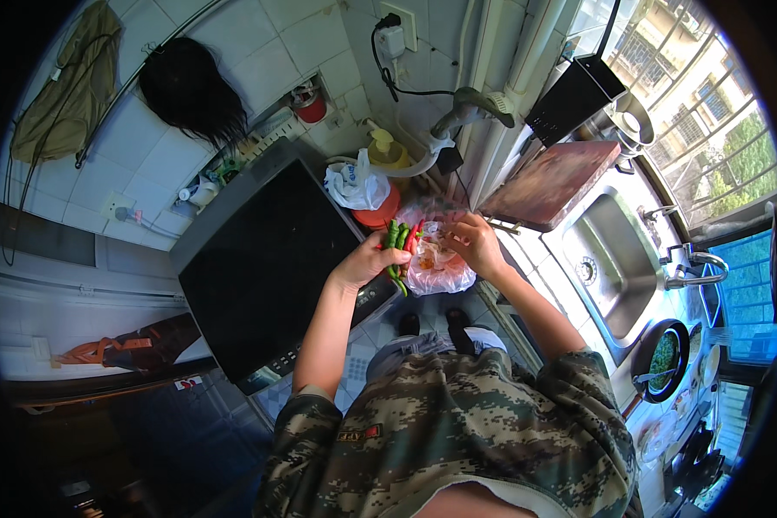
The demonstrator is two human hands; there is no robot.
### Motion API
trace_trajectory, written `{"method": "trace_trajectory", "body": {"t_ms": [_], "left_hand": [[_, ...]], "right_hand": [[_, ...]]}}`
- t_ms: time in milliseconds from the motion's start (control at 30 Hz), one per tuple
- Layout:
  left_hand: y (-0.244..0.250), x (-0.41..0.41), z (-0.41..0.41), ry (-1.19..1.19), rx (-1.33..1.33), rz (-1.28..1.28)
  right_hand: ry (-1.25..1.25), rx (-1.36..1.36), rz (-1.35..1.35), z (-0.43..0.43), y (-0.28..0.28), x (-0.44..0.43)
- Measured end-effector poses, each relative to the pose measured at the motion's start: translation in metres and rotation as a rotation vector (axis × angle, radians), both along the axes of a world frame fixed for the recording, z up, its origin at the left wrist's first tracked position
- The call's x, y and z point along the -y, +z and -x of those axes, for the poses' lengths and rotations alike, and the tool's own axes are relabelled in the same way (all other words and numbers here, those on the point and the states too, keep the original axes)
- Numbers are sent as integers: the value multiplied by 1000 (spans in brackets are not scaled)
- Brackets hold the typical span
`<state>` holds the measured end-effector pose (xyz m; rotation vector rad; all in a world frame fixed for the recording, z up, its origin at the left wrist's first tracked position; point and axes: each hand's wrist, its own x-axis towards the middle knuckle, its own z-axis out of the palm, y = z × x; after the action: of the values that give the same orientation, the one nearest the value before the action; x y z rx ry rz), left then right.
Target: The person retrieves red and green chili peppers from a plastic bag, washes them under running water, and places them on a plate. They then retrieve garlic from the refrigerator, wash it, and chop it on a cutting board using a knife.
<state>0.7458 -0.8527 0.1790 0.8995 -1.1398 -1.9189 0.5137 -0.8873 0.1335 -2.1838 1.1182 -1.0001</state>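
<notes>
My left hand is closed around a bunch of green chili peppers and red chili peppers. Right beside the bunch is a thin translucent plastic bag, with something reddish and orange showing inside. My right hand is over the bag's upper right side, its fingers bent near the bag's opening. Whether those fingers pinch the plastic or anything else cannot be told.
A black-topped appliance stands at left. Behind the bag are an orange-red container, a white plastic bag and a yellow pump bottle. A thick cutting board leans beside the steel sink; a pan holds chopped greens.
</notes>
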Motion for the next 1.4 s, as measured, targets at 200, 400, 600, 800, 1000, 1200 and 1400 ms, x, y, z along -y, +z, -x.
{"method": "trace_trajectory", "body": {"t_ms": [200,400,600,800,1000,1200,1400], "left_hand": [[8,-5,-1,-74,113,71],[9,-7,5,-100,-88,-11],[-16,-5,14,10,-385,-152],[-4,-8,18,59,-290,-185],[2,-4,7,-11,50,-34],[9,2,2,-169,-78,41],[-7,15,3,-237,164,13]], "right_hand": [[202,359,-336,-23,49,3],[548,254,-375,-25,63,19],[63,411,-481,-34,58,13],[178,252,-361,-25,64,16],[444,-254,137,-14,82,19],[626,347,-735,-14,54,14],[200,493,-906,-16,10,34]]}}
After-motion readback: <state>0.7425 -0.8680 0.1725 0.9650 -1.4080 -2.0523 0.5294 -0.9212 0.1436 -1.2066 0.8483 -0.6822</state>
